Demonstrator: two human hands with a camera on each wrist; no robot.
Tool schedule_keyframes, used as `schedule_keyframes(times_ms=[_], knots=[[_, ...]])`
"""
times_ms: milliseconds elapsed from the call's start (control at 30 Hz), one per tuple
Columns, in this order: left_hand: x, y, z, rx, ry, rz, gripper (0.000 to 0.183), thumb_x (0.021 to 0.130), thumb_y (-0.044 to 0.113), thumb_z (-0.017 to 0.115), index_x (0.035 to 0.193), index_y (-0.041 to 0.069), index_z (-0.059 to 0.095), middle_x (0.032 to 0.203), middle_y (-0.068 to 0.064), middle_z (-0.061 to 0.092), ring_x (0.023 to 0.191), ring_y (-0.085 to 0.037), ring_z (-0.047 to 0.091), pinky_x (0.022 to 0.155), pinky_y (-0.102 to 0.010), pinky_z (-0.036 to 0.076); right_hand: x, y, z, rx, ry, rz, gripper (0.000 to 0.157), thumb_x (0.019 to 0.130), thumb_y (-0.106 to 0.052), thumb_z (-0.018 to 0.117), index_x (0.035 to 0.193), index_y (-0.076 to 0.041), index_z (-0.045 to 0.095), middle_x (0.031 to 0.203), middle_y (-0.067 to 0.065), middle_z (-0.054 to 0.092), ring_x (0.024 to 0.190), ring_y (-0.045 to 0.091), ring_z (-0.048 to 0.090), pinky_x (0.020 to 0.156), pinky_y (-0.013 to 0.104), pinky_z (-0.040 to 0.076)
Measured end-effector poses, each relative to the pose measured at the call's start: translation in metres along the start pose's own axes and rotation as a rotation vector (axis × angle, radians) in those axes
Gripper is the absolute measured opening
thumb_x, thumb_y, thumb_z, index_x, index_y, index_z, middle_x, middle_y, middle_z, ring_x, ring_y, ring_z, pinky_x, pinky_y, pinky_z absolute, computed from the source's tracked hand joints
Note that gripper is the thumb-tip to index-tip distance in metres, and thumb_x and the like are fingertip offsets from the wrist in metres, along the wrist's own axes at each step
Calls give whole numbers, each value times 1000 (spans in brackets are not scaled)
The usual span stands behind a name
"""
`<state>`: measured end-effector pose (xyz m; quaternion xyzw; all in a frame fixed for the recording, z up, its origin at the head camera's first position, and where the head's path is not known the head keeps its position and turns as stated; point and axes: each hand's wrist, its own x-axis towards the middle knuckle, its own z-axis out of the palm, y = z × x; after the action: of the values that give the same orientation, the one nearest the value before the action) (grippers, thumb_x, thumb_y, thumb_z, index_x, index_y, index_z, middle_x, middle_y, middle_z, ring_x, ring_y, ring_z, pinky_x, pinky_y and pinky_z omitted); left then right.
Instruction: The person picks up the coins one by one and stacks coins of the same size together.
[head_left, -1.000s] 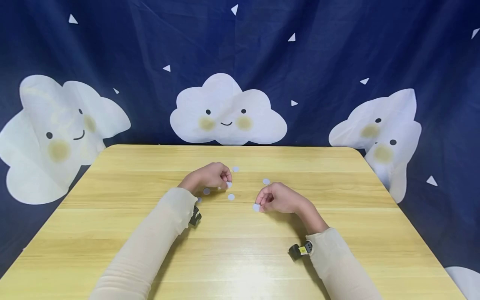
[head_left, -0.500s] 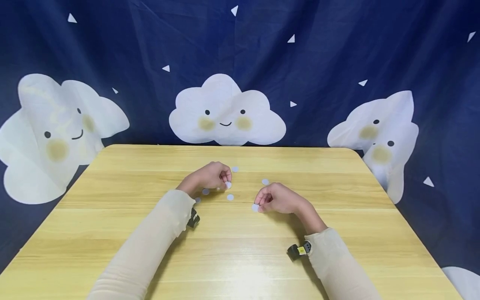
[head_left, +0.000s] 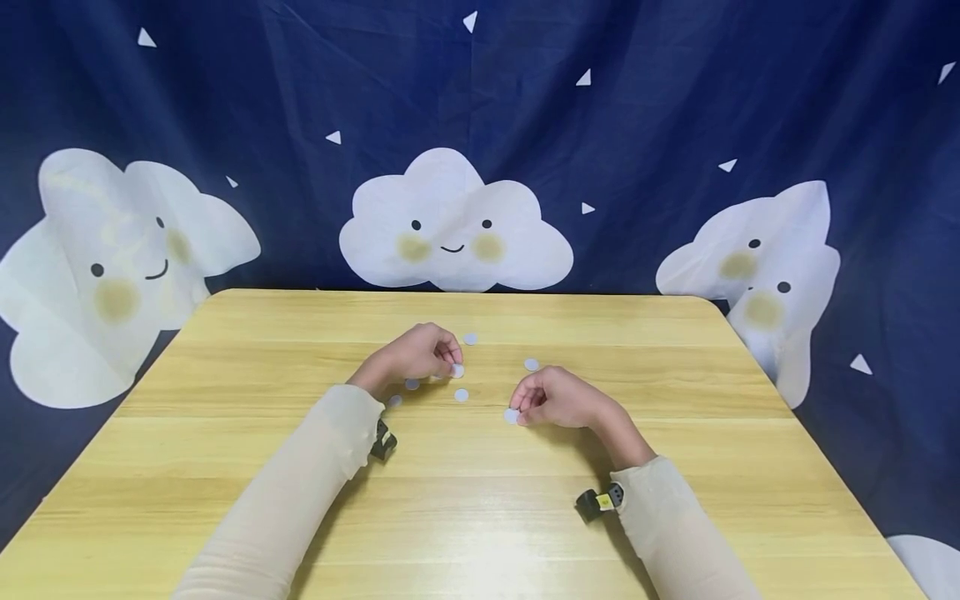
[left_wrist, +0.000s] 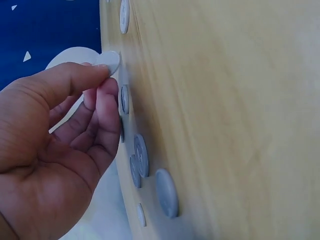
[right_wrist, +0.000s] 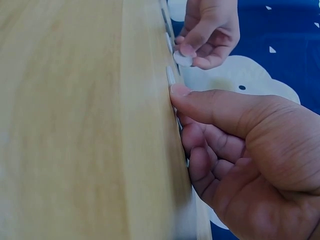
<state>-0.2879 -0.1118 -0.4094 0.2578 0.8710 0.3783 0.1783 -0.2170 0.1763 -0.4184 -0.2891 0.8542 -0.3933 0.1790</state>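
My left hand pinches a small flat white disc between thumb and fingers. In the left wrist view the disc stands out past the thumb tip, a little off the tabletop. To the right and nearer, my right hand pinches another disc by its edge, close over the wood, other fingers curled beneath. Several similar coin-like discs lie around: one disc between the hands, a disc beyond the right hand, a disc at the back, and two overlapping grey discs under the left hand.
The discs lie on a light wood-grain table with rounded far corners. Behind it hangs a dark blue curtain printed with smiling white clouds. A small black camera sits at the right wrist, with another black camera at the left.
The left wrist has shifted slightly left and nearer while its fingertips stay in place with the disc. The right hand and the discs on the table look unmoved.
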Motion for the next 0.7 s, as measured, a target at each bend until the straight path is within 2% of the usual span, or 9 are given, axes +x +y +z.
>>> schedule_keyframes(times_ms=[233,467,700], knots=[[-3,-3,2,-106,15,12,9,89,-1,71,95,6,72,89,-5,69,84,-19,61,73,-29,51,-1,-1,-1,-4,-4,-1,10,86,-2,80,94,-6,75,82,-1,69,79,14,63,77,27,54],[-9,-1,7,-55,12,59,7,90,0,72,94,6,73,86,-2,70,82,-17,62,75,-28,53,-1,-1,0,-3,-10,1,10,86,-2,80,94,-5,75,83,0,69,79,14,63,76,27,54],[-14,4,13,-30,23,72,6,89,1,73,93,6,74,85,0,71,81,-15,64,76,-28,55,-1,-1,0,3,-4,-1,10,86,-1,80,94,-5,75,83,0,69,79,15,63,76,27,54]])
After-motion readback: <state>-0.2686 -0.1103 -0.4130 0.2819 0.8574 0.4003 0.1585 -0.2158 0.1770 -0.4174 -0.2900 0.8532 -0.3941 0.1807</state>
